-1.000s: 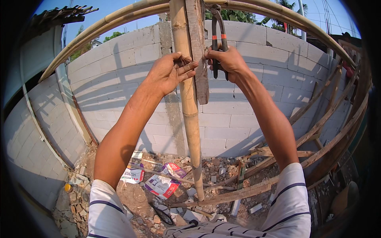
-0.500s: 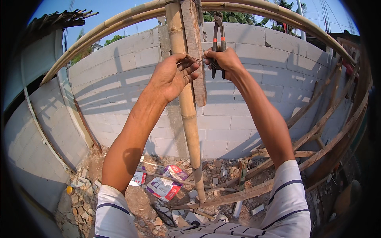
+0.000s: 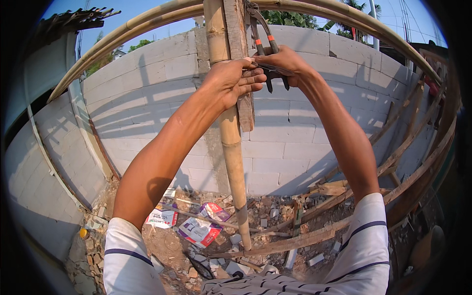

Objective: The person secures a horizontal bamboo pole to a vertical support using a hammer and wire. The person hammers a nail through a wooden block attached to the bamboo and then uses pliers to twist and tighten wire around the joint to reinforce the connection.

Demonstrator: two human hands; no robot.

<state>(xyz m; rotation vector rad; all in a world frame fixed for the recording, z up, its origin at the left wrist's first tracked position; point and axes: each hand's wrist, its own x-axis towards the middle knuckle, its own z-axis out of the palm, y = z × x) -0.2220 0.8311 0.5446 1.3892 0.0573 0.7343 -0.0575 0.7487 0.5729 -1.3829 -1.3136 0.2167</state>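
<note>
In front of an upright bamboo pole (image 3: 230,147) and the wooden board (image 3: 236,29) beside it, my two hands meet. With thumb and index finger, my left hand (image 3: 235,82) pinches thin wire, its other fingers loosely stretched. My right hand (image 3: 290,64) grips a pair of pincers (image 3: 261,48) with dark handles and orange bands, jaws pointing up beside the board. Its thumb and forefinger also reach the wire, touching or nearly touching the left fingertips. My fingers hide most of the wire.
Bamboo rails (image 3: 147,23) cross overhead. Behind stands a grey block wall (image 3: 290,128). Rubble and torn printed sacks (image 3: 200,231) cover the ground, with wooden poles (image 3: 305,241) lying low at the right. More slanted timber (image 3: 413,142) leans along the right side.
My left hand has moved right, across the board, to meet the right hand. The pincers have tilted, with their jaws now further left, close to the board.
</note>
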